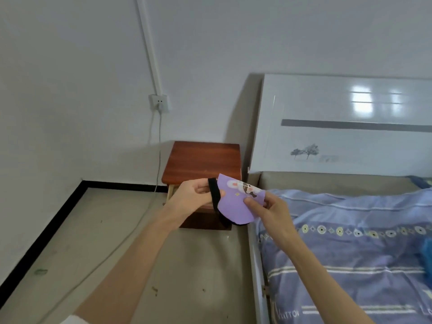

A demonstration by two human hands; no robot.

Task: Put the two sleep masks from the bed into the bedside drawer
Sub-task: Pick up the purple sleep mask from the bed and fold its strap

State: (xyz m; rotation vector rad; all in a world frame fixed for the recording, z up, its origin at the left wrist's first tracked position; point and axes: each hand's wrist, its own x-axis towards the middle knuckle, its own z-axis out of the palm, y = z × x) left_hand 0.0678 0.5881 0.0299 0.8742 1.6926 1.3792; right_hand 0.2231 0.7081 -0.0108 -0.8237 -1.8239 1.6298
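Both my hands hold a purple sleep mask (235, 206) with a cartoon face and a black strap, folded in half, in the air in front of the bedside table. My left hand (194, 195) pinches its left edge and the strap. My right hand (268, 211) grips its right side. Behind the mask stands the reddish-brown bedside table (203, 160), its top drawer (171, 191) pulled out a little; most of the drawer is hidden by my hands. A blue thing (426, 256) lies at the right edge of the bed; I cannot tell what it is.
The bed with a blue patterned blanket (350, 249) fills the right side, with a white headboard (339, 127) behind it. A white cable (159, 148) hangs from a wall socket (159, 102) and trails across the tiled floor (117, 230) on the left.
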